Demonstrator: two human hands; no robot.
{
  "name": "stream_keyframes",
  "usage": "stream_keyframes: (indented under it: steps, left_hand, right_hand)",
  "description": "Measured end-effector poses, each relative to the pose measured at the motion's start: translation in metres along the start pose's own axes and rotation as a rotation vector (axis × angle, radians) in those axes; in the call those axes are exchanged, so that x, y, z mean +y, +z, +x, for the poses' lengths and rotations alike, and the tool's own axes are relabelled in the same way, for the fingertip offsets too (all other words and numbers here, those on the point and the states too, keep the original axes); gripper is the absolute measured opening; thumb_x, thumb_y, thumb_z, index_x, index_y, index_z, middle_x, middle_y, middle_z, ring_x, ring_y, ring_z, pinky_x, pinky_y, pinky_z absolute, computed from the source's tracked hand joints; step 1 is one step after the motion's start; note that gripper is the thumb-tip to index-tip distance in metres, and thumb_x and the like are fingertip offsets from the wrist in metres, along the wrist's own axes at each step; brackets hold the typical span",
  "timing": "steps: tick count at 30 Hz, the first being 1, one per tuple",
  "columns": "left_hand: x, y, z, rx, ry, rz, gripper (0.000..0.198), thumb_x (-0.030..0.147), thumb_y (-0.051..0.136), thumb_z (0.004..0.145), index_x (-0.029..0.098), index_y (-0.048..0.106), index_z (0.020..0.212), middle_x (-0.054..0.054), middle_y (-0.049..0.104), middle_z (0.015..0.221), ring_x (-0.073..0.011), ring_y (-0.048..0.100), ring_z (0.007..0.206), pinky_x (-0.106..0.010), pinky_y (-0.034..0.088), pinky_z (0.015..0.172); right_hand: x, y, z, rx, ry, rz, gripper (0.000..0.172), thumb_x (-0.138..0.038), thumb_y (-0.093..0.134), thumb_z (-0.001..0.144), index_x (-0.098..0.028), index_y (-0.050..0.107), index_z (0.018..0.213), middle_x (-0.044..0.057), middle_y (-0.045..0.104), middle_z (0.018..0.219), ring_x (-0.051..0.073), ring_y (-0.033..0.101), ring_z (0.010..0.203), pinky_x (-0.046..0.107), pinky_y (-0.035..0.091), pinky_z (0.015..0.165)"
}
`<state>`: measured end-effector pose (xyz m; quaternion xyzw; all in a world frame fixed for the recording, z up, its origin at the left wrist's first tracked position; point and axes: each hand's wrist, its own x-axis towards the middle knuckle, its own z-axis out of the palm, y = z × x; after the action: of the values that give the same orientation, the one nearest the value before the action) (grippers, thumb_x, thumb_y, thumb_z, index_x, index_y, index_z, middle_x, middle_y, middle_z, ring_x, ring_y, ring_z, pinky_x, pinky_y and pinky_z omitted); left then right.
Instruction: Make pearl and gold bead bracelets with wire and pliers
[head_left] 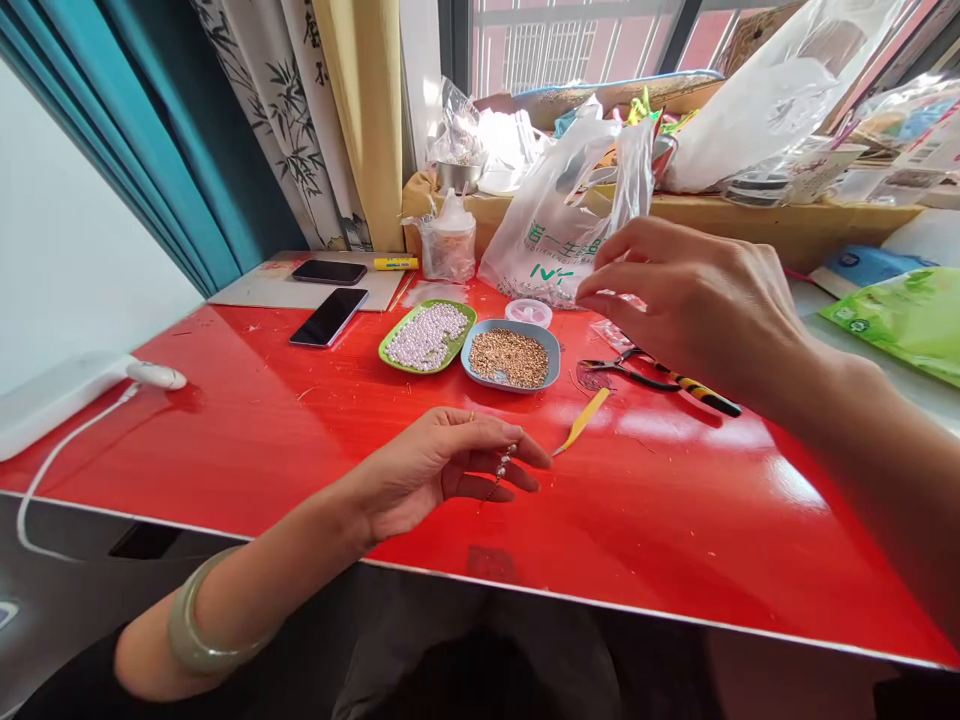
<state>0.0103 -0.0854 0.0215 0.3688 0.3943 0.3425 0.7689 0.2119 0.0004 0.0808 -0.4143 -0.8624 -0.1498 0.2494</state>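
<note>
Between the thumb and fingers of my left hand [442, 460] is a short beaded strand [502, 465] with small pearly and gold beads, hanging over the table's near part. My right hand [682, 295] is raised to the right, thumb and fingertips pinched together; whatever they hold is too fine to make out. Beyond my left hand sit a green dish [452, 352] of pale pinkish pearl beads [427, 337] and a blue-grey dish [553, 362] of small gold beads [510, 357]. Yellow tweezers [583, 420] lie right of my left hand, and pliers [649, 372] lie below my right hand.
On the red table [247, 420], two phones [330, 318] lie at the back left, near a yellow tube [396, 263]. A round clear lid [529, 312] sits behind the dishes. White plastic bags [532, 225] and a cluttered sill [682, 205] line the back. A power strip [67, 400] is at left.
</note>
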Motion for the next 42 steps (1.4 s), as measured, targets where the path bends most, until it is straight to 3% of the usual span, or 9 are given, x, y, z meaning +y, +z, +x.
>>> stream_keyframes:
  steps: [3,7,10,13,16,24,32,38,42]
  left_hand:
    - [0.008,-0.002,0.008,-0.041,-0.053,-0.013,0.016,0.024,0.062,0.078,0.012,0.072,0.072,-0.003,0.074,0.069,-0.011,0.069,0.066,-0.018,0.051,0.063]
    - [0.016,-0.003,0.017,-0.048,-0.122,0.004,0.014,0.025,0.062,0.078,0.015,0.07,0.074,-0.001,0.074,0.063,-0.0105,0.069,0.06,-0.018,0.049,0.06]
    - [0.021,-0.003,0.025,-0.034,-0.156,0.041,0.013,0.026,0.065,0.076,0.015,0.068,0.07,-0.001,0.074,0.063,-0.0103,0.069,0.061,-0.018,0.047,0.059]
    - [0.027,-0.008,0.037,-0.021,-0.132,0.135,0.012,0.026,0.069,0.072,0.016,0.07,0.067,-0.002,0.075,0.069,-0.0105,0.068,0.066,-0.019,0.046,0.062]
    - [0.033,-0.02,0.053,0.031,-0.036,0.253,0.008,0.022,0.072,0.068,0.016,0.072,0.063,-0.001,0.073,0.067,-0.0092,0.062,0.065,-0.02,0.046,0.067]
    - [0.04,-0.051,0.092,0.011,-0.166,0.321,0.012,0.025,0.075,0.064,0.014,0.075,0.069,-0.002,0.071,0.062,-0.0092,0.058,0.059,-0.023,0.046,0.066]
    - [0.036,-0.047,0.103,-0.072,-0.128,0.631,0.015,0.026,0.065,0.072,0.013,0.071,0.071,-0.003,0.071,0.066,-0.0121,0.059,0.059,-0.024,0.046,0.06]
    - [0.049,-0.042,0.096,-0.079,0.195,1.153,0.026,0.039,0.06,0.081,0.019,0.075,0.086,-0.008,0.075,0.08,-0.0214,0.067,0.074,-0.029,0.047,0.068]
    - [0.077,-0.041,0.104,0.194,0.384,1.002,0.039,0.04,0.066,0.077,0.02,0.067,0.111,-0.004,0.075,0.081,-0.0137,0.061,0.052,-0.024,0.048,0.052]
  right_hand:
    - [0.012,0.013,0.017,0.077,0.132,0.007,0.026,-0.029,0.049,0.086,-0.018,0.073,0.087,0.009,0.067,0.089,0.019,0.058,0.074,0.032,0.033,0.059]
    - [0.026,0.034,0.035,0.068,0.292,0.311,0.021,-0.028,0.056,0.081,-0.015,0.07,0.087,0.005,0.065,0.062,0.018,0.062,0.061,0.033,0.043,0.06]
    - [0.036,0.046,0.044,-0.009,0.486,0.867,0.01,-0.02,0.06,0.076,-0.016,0.067,0.081,0.005,0.071,0.076,0.016,0.068,0.068,0.027,0.049,0.058]
    - [0.045,0.05,0.049,-0.031,0.68,1.469,0.008,-0.02,0.058,0.079,-0.018,0.066,0.08,0.005,0.073,0.092,0.015,0.067,0.093,0.025,0.053,0.075]
    - [0.055,0.05,0.054,0.056,0.75,1.607,0.012,-0.02,0.052,0.085,-0.02,0.064,0.082,0.001,0.071,0.105,0.008,0.061,0.106,0.018,0.047,0.09]
    - [0.101,0.058,0.061,0.248,0.95,1.551,0.023,-0.008,0.048,0.086,-0.016,0.065,0.073,0.005,0.061,0.125,0.011,0.047,0.124,0.014,0.037,0.1]
    - [0.136,0.073,0.064,0.415,0.916,1.446,0.022,-0.01,0.05,0.084,-0.02,0.064,0.071,0.002,0.064,0.119,0.01,0.05,0.121,0.017,0.04,0.097]
    - [0.134,0.072,0.058,0.394,0.806,1.319,0.015,-0.014,0.059,0.078,-0.022,0.066,0.067,0.003,0.07,0.088,0.008,0.065,0.076,0.024,0.048,0.076]
    - [0.103,0.071,0.055,0.219,0.675,1.176,0.001,-0.018,0.072,0.068,-0.019,0.071,0.068,0.001,0.068,0.072,0.012,0.062,0.068,0.029,0.048,0.074]
